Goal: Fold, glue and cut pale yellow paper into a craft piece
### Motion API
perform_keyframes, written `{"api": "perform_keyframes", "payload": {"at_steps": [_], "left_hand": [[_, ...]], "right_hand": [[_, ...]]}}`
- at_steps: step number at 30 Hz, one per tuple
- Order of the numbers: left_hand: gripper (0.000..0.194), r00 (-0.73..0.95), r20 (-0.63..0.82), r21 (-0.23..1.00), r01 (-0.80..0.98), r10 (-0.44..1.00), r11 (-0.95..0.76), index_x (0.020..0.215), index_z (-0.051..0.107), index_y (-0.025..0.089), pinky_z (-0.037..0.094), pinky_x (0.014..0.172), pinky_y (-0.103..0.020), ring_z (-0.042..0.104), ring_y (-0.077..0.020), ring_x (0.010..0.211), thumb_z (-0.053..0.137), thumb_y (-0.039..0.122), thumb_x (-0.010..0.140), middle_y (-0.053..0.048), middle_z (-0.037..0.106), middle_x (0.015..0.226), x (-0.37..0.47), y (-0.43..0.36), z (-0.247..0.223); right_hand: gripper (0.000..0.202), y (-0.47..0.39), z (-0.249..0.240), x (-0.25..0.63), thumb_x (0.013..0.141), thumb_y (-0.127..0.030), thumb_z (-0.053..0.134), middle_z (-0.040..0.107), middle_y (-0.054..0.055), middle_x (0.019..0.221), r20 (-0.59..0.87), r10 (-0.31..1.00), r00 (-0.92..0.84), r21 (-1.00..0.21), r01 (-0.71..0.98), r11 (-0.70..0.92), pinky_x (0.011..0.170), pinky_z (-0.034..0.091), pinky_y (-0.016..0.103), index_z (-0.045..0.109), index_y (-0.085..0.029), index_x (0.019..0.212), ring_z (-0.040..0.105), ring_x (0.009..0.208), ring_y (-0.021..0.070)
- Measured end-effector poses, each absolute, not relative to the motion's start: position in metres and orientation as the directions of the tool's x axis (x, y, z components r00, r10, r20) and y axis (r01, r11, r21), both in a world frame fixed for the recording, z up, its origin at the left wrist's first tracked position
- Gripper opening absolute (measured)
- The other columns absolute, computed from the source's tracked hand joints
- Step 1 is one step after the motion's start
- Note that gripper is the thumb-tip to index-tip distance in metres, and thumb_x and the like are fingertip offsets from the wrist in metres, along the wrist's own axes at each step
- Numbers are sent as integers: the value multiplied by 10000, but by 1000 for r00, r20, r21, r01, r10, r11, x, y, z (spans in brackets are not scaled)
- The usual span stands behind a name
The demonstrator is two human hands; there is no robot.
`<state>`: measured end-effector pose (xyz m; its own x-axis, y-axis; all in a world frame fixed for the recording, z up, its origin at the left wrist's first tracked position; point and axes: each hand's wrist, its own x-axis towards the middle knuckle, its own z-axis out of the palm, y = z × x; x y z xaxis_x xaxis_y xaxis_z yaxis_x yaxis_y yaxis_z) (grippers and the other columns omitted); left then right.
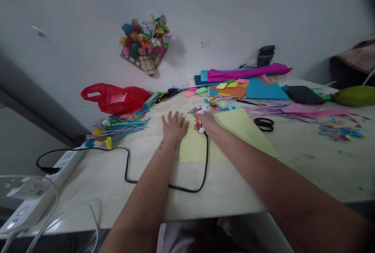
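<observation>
My left hand (174, 127) lies flat with its fingers spread, on the table beside the left edge of a pale yellow sheet (193, 149). Over the top left part of that sheet, my right hand (205, 123) is wrapped round a small white and orange corded tool (201, 127). A black cord (206, 155) runs from the tool down toward the table's front edge and passes under my left forearm. Small grey bits (193, 110) lie just beyond the tool's front end. The tool's tip is too small to make out.
Black scissors (264, 124) lie right of the sheet. Paper stems with flowers (117, 130) and a red plastic bag (117, 98) are at left. Coloured sheets (265, 89) are stacked at the back, paper scraps (341, 130) at right. A power strip (66, 163) runs along the left edge.
</observation>
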<state>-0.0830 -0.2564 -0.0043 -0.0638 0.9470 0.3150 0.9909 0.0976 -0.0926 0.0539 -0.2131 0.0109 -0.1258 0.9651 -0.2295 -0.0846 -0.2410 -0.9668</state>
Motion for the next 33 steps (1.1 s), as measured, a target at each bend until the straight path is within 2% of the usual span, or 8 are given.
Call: {"api": "perform_keyframes", "payload": {"at_steps": [9, 18, 24, 29, 31, 33], "left_hand": [[583, 6, 336, -140, 989, 942, 44, 1178, 566, 302, -79, 1059, -546, 98, -298, 1353, 181, 582, 841, 31, 293, 1440, -80, -255, 0], [590, 43, 316, -161, 987, 948, 9, 1186, 561, 296, -100, 1051, -558, 140, -318, 1339, 221, 615, 823, 14, 363, 1405, -78, -252, 3], [553, -11, 385, -84, 995, 923, 46, 1171, 570, 282, -50, 1047, -579, 208, -314, 1314, 225, 571, 850, -10, 380, 1395, -80, -255, -7], [448, -164, 436, 60, 986, 885, 153, 1193, 538, 263, 62, 1055, -553, 339, -270, 1238, 265, 446, 888, -46, 509, 1288, -82, -255, -4], [412, -282, 440, 125, 959, 853, 253, 1089, 604, 215, 201, 1031, -495, 416, -260, 1167, 292, 389, 885, -82, 581, 1185, -86, -253, -1], [367, -401, 431, 183, 916, 808, 357, 961, 647, 177, 342, 933, -406, 490, -255, 1078, 338, 350, 861, -115, 630, 1064, -92, -251, 2]], "right_hand": [[148, -211, 7, 54, 709, -241, 610, 490, -31, 409, -203, 972, -115, -976, -50, -210, 341, 423, 251, 518, -136, 761, 527, 346, 158], [147, -207, 2, 53, 699, -250, 607, 489, -33, 397, -178, 978, -110, -982, -44, -184, 327, 413, 252, 526, -136, 746, 513, 329, 153], [149, -208, 2, 53, 698, -250, 618, 491, -32, 398, -175, 979, -105, -981, -72, -183, 325, 409, 248, 529, -137, 738, 515, 331, 152], [135, -210, 6, 54, 701, -227, 609, 498, -34, 410, -197, 974, -115, -973, -101, -209, 315, 408, 246, 510, -145, 745, 515, 331, 149], [128, -212, 9, 54, 710, -225, 601, 492, -31, 398, -215, 969, -121, -969, -98, -227, 312, 408, 249, 506, -143, 737, 510, 325, 152], [126, -213, 11, 55, 716, -224, 596, 483, -29, 384, -226, 967, -120, -967, -95, -237, 307, 406, 249, 505, -141, 737, 503, 319, 153]]}}
